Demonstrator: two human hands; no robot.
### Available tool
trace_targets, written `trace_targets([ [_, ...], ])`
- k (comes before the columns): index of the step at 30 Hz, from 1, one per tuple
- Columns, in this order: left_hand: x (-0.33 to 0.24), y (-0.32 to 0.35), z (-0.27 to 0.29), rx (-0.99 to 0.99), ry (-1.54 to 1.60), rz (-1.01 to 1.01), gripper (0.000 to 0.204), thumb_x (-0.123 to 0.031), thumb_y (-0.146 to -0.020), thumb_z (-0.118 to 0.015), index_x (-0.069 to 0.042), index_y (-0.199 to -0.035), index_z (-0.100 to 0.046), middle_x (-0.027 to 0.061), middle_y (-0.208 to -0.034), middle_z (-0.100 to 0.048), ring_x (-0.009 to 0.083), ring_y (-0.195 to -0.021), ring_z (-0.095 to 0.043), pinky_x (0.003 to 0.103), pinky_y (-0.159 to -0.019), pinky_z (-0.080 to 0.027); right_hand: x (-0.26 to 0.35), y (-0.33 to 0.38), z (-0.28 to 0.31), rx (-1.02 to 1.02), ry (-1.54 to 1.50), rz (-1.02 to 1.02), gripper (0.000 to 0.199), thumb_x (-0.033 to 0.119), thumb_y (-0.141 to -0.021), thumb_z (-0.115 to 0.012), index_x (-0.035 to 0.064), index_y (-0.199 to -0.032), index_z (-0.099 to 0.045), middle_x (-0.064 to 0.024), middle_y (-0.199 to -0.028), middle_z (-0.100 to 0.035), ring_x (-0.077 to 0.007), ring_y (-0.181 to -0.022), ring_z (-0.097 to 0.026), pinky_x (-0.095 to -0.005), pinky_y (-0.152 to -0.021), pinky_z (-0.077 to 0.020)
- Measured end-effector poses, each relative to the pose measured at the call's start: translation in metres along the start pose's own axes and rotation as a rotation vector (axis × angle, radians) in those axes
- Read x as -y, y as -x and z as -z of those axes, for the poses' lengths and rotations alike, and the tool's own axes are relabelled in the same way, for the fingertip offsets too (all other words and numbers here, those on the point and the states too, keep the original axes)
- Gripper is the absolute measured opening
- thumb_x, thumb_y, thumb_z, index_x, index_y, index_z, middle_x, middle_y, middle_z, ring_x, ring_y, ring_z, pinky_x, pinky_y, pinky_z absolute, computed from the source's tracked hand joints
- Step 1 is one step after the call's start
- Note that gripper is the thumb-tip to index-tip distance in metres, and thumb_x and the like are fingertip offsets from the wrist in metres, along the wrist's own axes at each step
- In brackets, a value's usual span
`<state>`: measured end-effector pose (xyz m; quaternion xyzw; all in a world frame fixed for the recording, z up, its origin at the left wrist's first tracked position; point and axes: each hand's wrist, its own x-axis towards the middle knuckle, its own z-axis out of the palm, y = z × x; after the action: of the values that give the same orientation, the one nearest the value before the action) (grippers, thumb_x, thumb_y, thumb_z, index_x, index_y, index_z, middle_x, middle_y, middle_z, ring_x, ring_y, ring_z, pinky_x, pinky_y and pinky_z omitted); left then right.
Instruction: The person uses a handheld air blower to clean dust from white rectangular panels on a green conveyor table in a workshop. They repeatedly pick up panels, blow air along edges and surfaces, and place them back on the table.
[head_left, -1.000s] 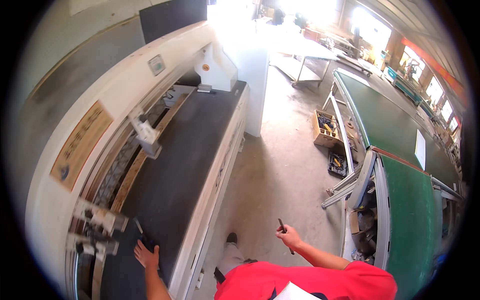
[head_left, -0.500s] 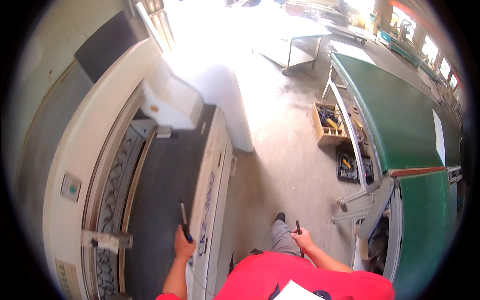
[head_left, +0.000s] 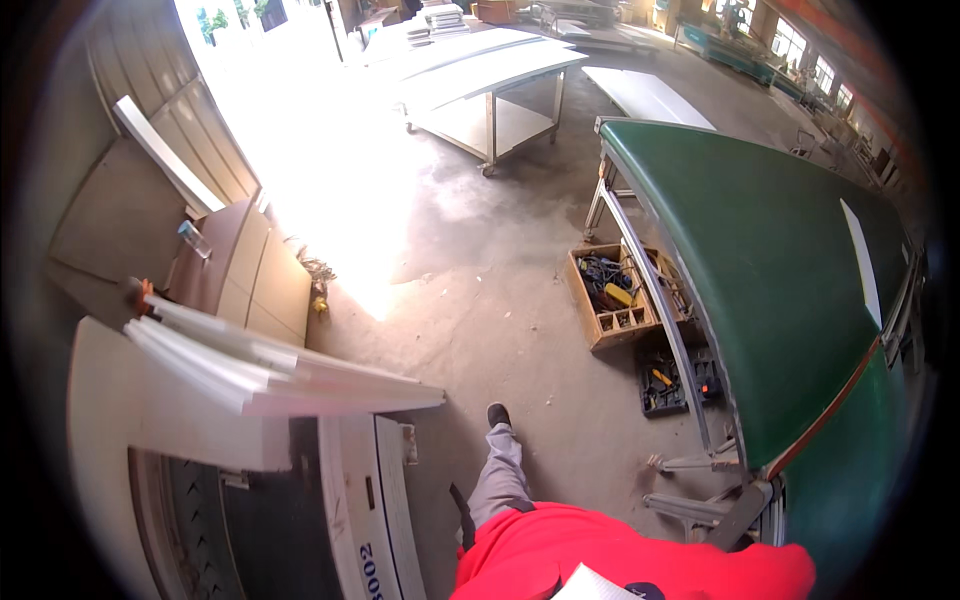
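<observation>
1. The person wears a bright red top, plain over most of its front, with soft folds and darker creases.
2. The trousers are light grey, loose and wrinkled along the leg.
3. A small dark patch shows at the top's edge, where it meets the trousers.
4. A narrow, dark, strap-like strip lies beside the trousers, near the top's left edge.
5. The visible shoe is nearly black, its toe rounded.
6. Over the red cloth shows a white, straight-edged piece, beside a dark, rounded patch, partly cut off.
</observation>
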<state>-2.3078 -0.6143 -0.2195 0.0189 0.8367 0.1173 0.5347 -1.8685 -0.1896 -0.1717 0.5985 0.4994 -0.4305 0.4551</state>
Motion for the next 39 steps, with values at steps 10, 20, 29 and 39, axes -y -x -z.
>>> trace_targets([
  [10,-0.411,-0.206,0.355,-0.385,0.163,-0.383,0.083,-0.039,-0.07,-0.072,0.003,-0.134,-0.04,0.0264,-0.122,-0.059,0.0378,-0.114,-0.059,0.043,-0.098,-0.046,0.375,0.085,0.237,-0.306,-0.551,0.482,0.025,0.027,-0.079,-0.07,0.0028,-0.078,-0.065,-0.0139,-0.074,-0.067,-0.0254,-0.069,-0.066,-0.0393,-0.062,-0.0507],
  [20,-0.583,-0.326,0.479,-0.309,0.274,-0.324,0.076,-0.043,-0.07,-0.071,0.004,-0.127,-0.05,0.0268,-0.119,-0.062,0.0392,-0.113,-0.06,0.043,-0.097,-0.046,0.673,0.054,0.437,-0.202,-0.474,0.458,0.022,0.024,-0.081,-0.069,0.0024,-0.077,-0.066,-0.0125,-0.074,-0.067,-0.024,-0.066,-0.066,-0.0379,-0.061,-0.0511],
  [29,-0.549,-0.318,0.453,0.184,0.192,0.095,0.072,-0.046,-0.069,-0.07,0.004,-0.12,-0.06,0.0271,-0.116,-0.064,0.0405,-0.112,-0.06,0.044,-0.096,-0.046,0.781,0.072,0.626,0.114,-0.534,-0.037,0.02,0.021,-0.083,-0.068,0.002,-0.076,-0.067,-0.0112,-0.074,-0.068,-0.0228,-0.064,-0.066,-0.0366,-0.059,-0.0514],
  [39,-0.763,-0.576,0.888,-0.413,0.178,-0.074,0.06,-0.038,-0.079,-0.06,0.008,-0.119,-0.061,0.0287,-0.119,-0.061,0.0375,-0.115,-0.059,0.04,-0.099,-0.046,1.222,0.119,0.664,-0.278,-0.633,0.696,0.027,0.018,-0.075,-0.077,0.0018,-0.091,-0.063,-0.0057,-0.078,-0.066,-0.0183,-0.072,-0.063,-0.031,-0.072,-0.0486],
])
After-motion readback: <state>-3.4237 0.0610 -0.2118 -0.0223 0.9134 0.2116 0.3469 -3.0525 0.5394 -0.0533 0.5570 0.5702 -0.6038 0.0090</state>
